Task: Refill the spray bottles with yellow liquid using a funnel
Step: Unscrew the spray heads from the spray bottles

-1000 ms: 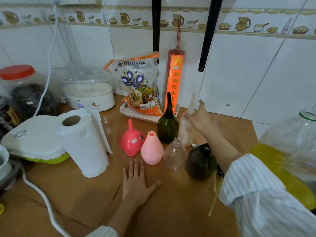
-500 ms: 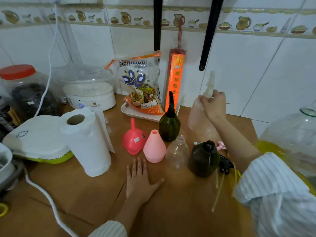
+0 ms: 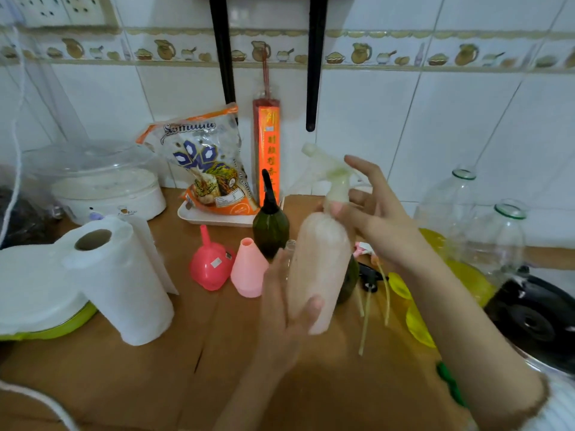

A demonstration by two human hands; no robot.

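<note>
A pale pink translucent spray bottle with a whitish trigger head is held tilted above the wooden counter. My left hand grips its lower body, thumb across the front. My right hand pinches the collar under the trigger head, index finger stretched out. A red-pink funnel lies mouth down beside a pink cone-shaped bottle. Behind them stands a dark green bottle with a black nozzle. Large clear jugs at the right hold yellow liquid.
A paper towel roll and a white appliance fill the left side. A rice bag on a tray, a red incense pack and a steamer line the wall. Loose spray heads with tubes lie right of the bottles.
My right hand has brought the pale pink spray bottle from the back of the counter toward me. My left hand has risen off the counter and taken hold of the bottle's body.
</note>
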